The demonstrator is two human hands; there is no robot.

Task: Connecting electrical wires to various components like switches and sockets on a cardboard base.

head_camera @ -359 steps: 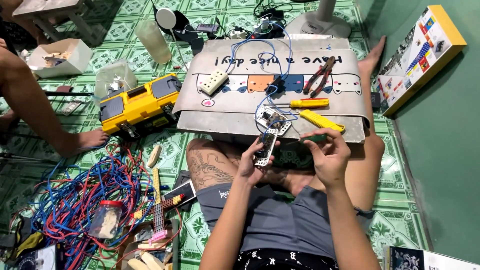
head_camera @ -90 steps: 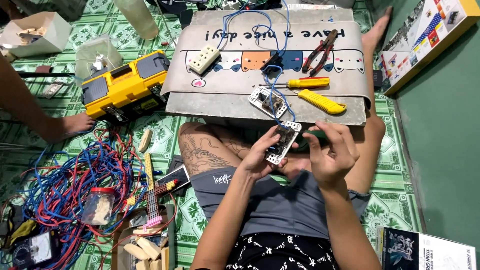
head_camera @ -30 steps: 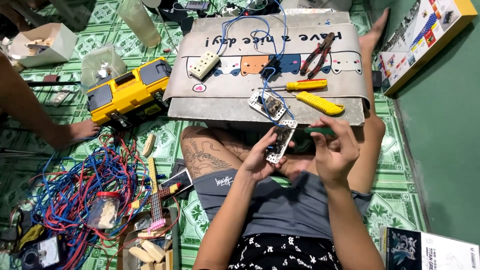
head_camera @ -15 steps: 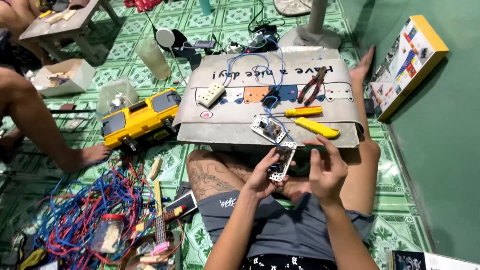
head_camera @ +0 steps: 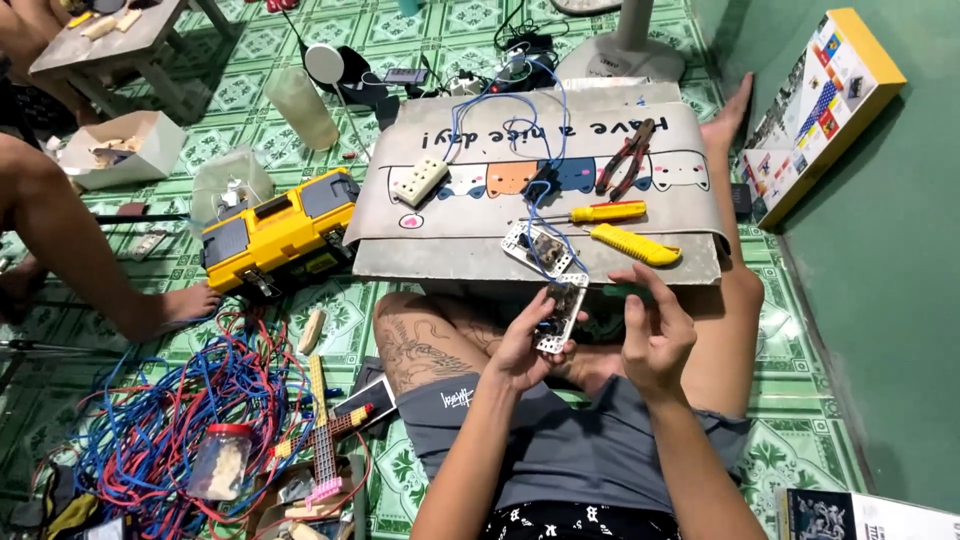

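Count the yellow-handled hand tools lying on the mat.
2. A yellow-handled screwdriver lies near the mat's middle, below the pliers; a yellow utility knife lies just below it, near the mat's near edge. Others may be hidden under the wires.

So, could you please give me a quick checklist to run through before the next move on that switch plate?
1. Left hand grips the switch plate: ok.
2. Right hand at the plate's edge, holding a green-handled tool: ok.
3. Tool tip seated: cannot tell.
4. Blue wire clear of the plate: cannot tell.
5. Yellow screwdriver and yellow knife on the mat: ok.
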